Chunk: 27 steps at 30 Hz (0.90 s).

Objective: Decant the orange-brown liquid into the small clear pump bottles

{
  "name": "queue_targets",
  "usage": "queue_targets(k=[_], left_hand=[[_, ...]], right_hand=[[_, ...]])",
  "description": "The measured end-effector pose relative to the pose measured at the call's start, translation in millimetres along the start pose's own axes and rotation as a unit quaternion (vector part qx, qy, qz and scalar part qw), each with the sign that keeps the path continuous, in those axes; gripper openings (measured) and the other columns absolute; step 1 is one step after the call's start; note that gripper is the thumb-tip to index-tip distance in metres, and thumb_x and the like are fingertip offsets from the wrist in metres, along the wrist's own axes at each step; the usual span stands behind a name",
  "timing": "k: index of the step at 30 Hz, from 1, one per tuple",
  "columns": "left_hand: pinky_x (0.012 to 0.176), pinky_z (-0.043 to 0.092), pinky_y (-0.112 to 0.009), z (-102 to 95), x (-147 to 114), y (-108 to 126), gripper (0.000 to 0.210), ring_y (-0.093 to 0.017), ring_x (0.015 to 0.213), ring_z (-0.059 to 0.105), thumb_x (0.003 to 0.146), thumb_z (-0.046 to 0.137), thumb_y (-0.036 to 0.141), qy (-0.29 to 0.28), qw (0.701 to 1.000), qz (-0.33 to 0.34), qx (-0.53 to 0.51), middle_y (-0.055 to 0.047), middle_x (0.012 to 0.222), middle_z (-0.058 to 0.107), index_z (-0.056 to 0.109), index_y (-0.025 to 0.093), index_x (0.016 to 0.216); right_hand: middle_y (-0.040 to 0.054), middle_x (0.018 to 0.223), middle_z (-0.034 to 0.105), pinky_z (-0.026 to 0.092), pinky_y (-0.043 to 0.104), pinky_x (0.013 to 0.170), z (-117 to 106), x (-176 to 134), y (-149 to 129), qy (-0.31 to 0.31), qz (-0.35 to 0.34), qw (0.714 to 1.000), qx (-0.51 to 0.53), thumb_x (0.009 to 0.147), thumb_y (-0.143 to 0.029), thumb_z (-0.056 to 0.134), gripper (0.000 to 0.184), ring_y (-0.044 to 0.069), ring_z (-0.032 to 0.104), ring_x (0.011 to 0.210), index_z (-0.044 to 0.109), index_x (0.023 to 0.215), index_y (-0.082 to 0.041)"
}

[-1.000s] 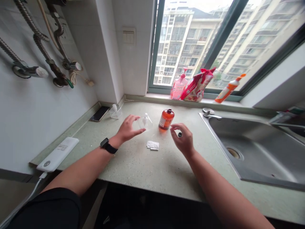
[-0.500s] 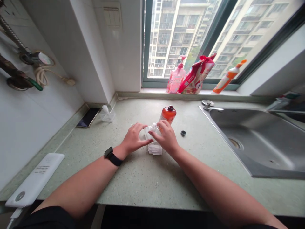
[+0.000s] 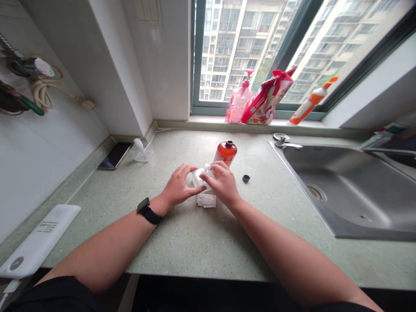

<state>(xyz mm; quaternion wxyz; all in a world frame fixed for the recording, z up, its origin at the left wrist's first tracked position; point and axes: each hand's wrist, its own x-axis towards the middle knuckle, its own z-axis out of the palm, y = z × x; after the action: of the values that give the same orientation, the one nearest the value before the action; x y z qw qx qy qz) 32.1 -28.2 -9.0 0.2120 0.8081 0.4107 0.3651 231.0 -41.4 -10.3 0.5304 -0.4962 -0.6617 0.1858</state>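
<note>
Container (image 3: 196,177), clear, just near-left of the amber bottle (image 3: 226,151) — fingers of the left hand (image 3: 178,186) hold its left side, while the right hand (image 3: 225,183), previously apart, now pinches narrowly at its white top (image 3: 206,167), making the work two-handed.

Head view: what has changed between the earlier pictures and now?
The right hand has moved left, from beside the orange bottle to the white top of the small clear bottle. The black cap, partly hidden by that hand at first, now shows in full. The camera's view has shifted too. Unchanged: the left hand around the clear bottle, the orange bottle standing uncapped.
</note>
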Motion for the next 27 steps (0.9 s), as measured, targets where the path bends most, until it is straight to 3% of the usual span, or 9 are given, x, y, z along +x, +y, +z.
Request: queue_targets(k=[14, 22, 27], left_hand=[[0.108, 0.052, -0.048, -4.6, 3, -1, 0.05, -0.029, 0.118, 0.066, 0.083, 0.087, 0.046, -0.004, 1.0, 0.028, -0.011, -0.008, 0.123, 0.069, 0.066, 0.025, 0.123], [0.11, 0.053, -0.049, -3.9, 2, -3, 0.055, -0.03, 0.121, 0.065, 0.083, 0.087, 0.051, -0.008, 1.0, 0.012, -0.011, -0.01, 0.127, 0.066, 0.067, 0.024, 0.126], [0.11, 0.053, -0.049, -3.6, 1, -2, 0.056, -0.03, 0.121, 0.065, 0.083, 0.086, 0.053, -0.008, 1.0, 0.011, -0.014, -0.01, 0.127, 0.066, 0.067, 0.024, 0.127]], right_hand=[[0.0071, 0.105, 0.071, 0.058, 0.046, 0.098, -6, 2, 1, -0.054, -0.019, 0.998, 0.016, 0.093, -0.054, 0.074, 0.028, 0.025, 0.069, 0.101, 0.078, 0.098, -0.026], [0.0083, 0.112, 0.072, 0.055, 0.05, 0.104, -13, -3, 11, -0.026, -0.006, 0.999, 0.02, 0.09, -0.056, 0.076, 0.032, 0.028, 0.069, 0.112, 0.075, 0.103, -0.027], [0.0097, 0.118, 0.07, 0.053, 0.05, 0.108, -9, -6, 9, -0.051, -0.011, 0.998, 0.034, 0.092, -0.056, 0.074, 0.033, 0.029, 0.067, 0.118, 0.076, 0.105, -0.026]])
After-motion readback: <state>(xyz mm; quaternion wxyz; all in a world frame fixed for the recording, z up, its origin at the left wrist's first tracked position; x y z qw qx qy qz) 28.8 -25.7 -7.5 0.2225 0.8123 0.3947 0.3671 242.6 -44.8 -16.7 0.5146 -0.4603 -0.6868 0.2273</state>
